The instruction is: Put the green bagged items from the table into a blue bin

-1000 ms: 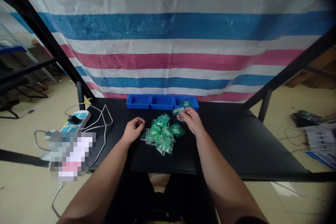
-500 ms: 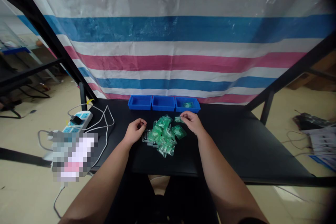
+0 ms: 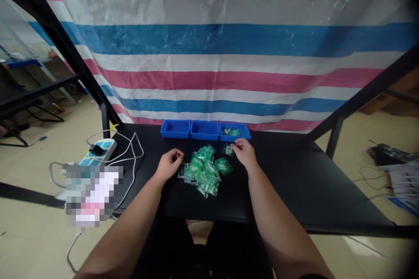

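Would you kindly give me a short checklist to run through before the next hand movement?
1. Right hand has the small packet at its fingertips: ok.
2. Left hand holds nothing: cannot tell; its fingers are curled.
3. Right blue bin has room left: ok, some packets inside.
4. Packets in the pile lie separately: not ok, they overlap.
5. White cable stays clear of the left hand: ok, apart.

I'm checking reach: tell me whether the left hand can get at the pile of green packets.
Probably yes: the left hand is right beside the pile of green packets, and nothing visible stands between them.
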Motion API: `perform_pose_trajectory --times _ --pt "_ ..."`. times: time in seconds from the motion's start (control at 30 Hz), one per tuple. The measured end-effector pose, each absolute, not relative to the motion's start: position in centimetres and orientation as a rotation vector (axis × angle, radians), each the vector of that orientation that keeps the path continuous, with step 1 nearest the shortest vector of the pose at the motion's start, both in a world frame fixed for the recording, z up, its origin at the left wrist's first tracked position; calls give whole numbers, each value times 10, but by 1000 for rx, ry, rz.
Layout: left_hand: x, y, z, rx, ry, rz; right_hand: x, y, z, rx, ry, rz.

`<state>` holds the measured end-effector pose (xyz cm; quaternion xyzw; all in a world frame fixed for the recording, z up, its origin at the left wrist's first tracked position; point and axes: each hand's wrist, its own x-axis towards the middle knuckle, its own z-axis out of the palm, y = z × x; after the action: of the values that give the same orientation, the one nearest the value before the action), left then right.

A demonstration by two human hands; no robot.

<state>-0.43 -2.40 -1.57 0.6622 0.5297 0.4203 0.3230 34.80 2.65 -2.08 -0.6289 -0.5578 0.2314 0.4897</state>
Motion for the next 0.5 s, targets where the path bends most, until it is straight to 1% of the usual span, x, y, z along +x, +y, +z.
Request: perform_pose_trajectory --times 0.07,0.17,0.27,0.37,0.5 --pt "-4 -24 -16 1741 1401 1098 353 21 -22 -1646 -1583 446" --pt "-5 -24 -16 1732 1399 1094 356 16 -21 -1752 -1780 328" --pt "-5 -23 -16 1726 1394 1104 355 15 -21 -1859 -1814 258" --pt "-5 -23 -16 1724 1397 1110 353 16 -22 -1909 -1806 271" --pt "-4 -24 -16 1736 1398 1106 354 16 -22 -1823 -1751 325"
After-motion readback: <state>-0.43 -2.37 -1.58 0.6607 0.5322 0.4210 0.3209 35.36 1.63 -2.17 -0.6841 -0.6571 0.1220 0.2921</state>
